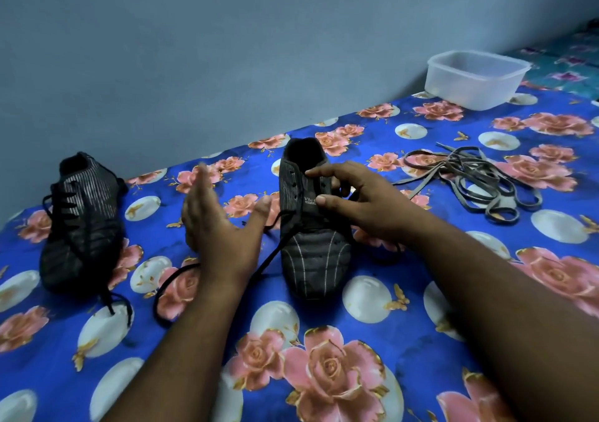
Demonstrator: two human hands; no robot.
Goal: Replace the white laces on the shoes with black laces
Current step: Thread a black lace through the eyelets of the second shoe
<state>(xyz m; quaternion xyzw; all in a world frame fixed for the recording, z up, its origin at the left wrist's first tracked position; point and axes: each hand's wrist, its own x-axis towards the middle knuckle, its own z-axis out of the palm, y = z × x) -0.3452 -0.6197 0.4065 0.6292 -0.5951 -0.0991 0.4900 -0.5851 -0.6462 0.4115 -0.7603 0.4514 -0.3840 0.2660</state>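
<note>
Right hand (pixel 359 201) is curled over the tongue of the middle shoe (pixel 312 227) on the floral bed sheet (pixel 324 373), apparently pinching the black lace (pixel 269 259) at the lower eyelets, while the left hand (pixel 217 224) hangs relaxed and flat beside it, gripping nothing. Best play here: even both ends, keep the thin cord untwisted, feed the tip through cleanly. The flat, limp pale laces (pixel 479 178) lie tangled to the right; the ribbed far shoe (pixel 81 220) looks already laced.

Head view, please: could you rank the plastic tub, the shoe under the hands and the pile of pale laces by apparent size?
1. Pile of pale laces, widest spread.
2. Shoe under the hands.
3. Plastic tub, though it sits farther away, so unsure.
</note>
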